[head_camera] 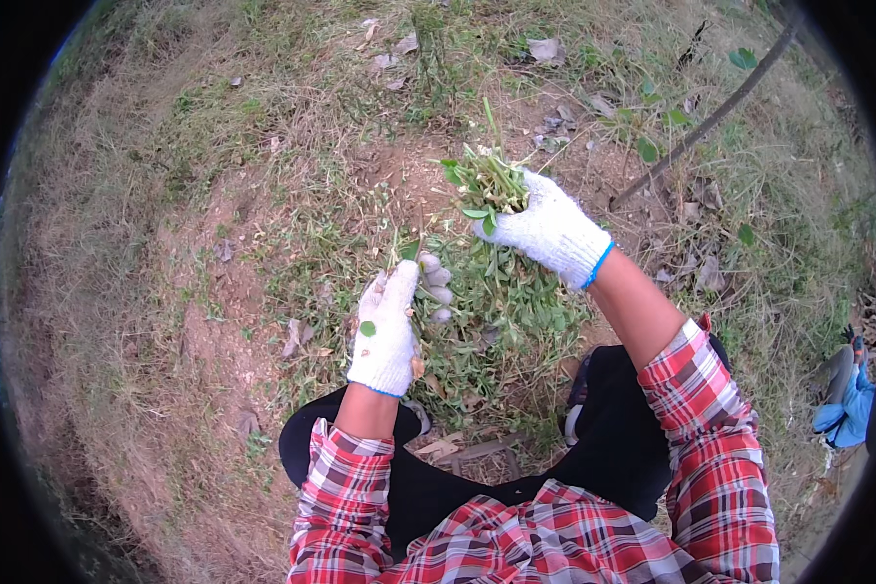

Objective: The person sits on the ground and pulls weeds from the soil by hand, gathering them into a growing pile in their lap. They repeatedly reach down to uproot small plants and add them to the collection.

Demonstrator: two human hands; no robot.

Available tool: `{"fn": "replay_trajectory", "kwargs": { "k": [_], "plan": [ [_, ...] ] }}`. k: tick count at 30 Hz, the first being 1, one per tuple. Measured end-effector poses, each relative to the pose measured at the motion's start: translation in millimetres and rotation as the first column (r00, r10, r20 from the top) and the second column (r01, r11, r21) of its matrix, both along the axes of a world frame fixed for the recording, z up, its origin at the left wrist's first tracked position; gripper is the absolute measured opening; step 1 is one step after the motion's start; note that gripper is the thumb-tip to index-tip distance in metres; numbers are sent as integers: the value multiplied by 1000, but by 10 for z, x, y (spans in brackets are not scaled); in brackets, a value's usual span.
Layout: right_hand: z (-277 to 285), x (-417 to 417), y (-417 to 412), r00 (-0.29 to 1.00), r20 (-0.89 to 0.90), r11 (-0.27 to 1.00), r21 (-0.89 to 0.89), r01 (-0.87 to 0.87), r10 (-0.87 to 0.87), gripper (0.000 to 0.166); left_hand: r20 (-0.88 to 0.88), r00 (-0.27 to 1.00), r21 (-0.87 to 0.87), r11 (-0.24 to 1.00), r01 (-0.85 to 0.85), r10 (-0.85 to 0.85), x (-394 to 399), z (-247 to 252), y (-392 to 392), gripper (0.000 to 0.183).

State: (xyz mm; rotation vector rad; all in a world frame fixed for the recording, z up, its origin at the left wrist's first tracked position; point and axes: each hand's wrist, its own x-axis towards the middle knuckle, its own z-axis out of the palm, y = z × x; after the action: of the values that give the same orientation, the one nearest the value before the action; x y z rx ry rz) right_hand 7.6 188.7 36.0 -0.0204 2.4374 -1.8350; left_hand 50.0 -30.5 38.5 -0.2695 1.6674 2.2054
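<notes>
My right hand, in a white knit glove with a blue cuff edge, is closed around a bunch of cut leafy green plants. Stem ends stick out above the fist, and leafy tops hang beneath it. My left hand, gloved the same way, is lower and to the left, its fingers curled and the thumb beside them. A green leaf and thin stems show by its fingertips; whether they are gripped is unclear. A small round leaf clings to the back of that glove.
Cut greens and dry grass litter the reddish soil between and beyond my feet. A thin woody stem rises from the ground at the upper right. Pieces of wood lie between my legs. At the far right another person in blue is crouching.
</notes>
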Motion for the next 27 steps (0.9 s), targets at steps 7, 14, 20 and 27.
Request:
{"fn": "replay_trajectory", "kwargs": {
  "k": [7, 14, 20, 27],
  "plan": [
    [220, 161, -212, 955, 185, 935, -314, -166, 232, 34, 37, 997, 27, 998, 61, -62, 38, -97, 0, 30],
    [259, 207, -248, 971, 142, 900, -420, -116, 191, 37, 91, 993, -106, 991, 84, -74, -3, -237, -56, 49],
    [248, 189, -185, 954, 145, 899, -394, -189, 264, 39, 147, 979, 85, 984, -156, 143, -4, -79, 111, 39],
    [336, 154, 7, 993, 62, 945, -316, -77, 102, 36, 87, 981, 254, 948, -192, 175, -78, -101, -110, 22]
  ]
}}
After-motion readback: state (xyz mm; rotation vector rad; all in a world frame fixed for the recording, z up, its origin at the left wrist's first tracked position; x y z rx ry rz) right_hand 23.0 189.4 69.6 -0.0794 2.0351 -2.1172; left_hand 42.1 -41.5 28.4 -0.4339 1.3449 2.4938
